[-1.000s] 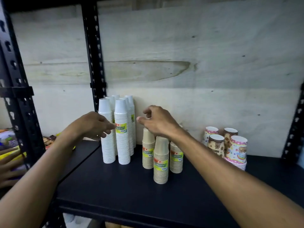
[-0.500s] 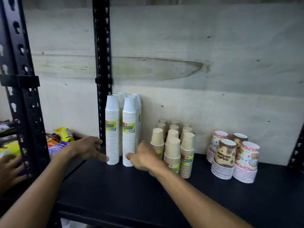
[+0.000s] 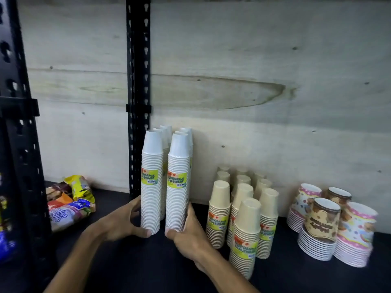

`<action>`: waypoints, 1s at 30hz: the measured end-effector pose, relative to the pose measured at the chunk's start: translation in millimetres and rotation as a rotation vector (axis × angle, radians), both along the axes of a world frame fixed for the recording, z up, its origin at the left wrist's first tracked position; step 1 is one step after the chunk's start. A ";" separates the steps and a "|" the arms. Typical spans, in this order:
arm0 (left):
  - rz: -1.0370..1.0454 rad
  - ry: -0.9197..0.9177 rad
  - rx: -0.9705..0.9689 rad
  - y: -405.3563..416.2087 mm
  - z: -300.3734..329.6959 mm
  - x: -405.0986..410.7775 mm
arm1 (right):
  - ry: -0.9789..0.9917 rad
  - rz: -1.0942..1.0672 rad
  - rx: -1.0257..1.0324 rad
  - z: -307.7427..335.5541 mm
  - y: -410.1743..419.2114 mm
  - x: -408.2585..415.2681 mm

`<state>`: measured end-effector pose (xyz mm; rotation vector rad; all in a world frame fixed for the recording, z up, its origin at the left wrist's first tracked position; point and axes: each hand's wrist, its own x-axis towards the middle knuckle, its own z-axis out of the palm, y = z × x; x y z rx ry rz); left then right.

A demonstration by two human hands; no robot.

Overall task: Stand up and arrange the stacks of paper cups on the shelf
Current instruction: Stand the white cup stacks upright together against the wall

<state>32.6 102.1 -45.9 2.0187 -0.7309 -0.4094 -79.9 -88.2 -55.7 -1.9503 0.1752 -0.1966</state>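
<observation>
Several tall white cup stacks stand upright at the shelf's back left beside the black post; the two front ones are the left white stack (image 3: 151,187) and the right white stack (image 3: 178,187). My left hand (image 3: 120,220) grips the base of the left one, thumb in front and fingers round its left side. My right hand (image 3: 190,235) grips the base of the right one, thumb in front and fingers up its right side. Several shorter beige cup stacks (image 3: 245,229) stand upright just right of my right wrist.
Patterned cup stacks (image 3: 321,220) sit at the far right of the black shelf (image 3: 127,261). Snack packets (image 3: 69,206) lie on the neighbouring shelf beyond the black upright post (image 3: 137,81). A plywood wall (image 3: 254,60) closes the back.
Both hands have dropped from label height to the shelf surface and closed in on the bases of the two front white stacks. The view has moved closer.
</observation>
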 end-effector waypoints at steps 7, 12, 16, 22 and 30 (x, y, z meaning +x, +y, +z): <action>-0.046 0.082 -0.168 -3.9 -9.5 11.7 | 0.007 0.034 0.081 -9.1 -9.2 12.0; -0.041 0.073 -0.233 -14.5 -16.6 14.0 | -0.024 0.060 0.069 -11.4 -15.7 21.0; -0.052 0.067 -0.211 -16.5 -16.4 19.2 | -0.038 0.048 0.081 -15.2 -17.4 27.6; -0.045 0.062 -0.177 -19.2 -12.5 21.5 | -0.042 0.032 0.094 -20.2 -19.8 35.9; -0.072 0.048 -0.165 -27.8 -11.4 19.1 | -0.041 0.036 0.076 -20.0 -19.8 39.1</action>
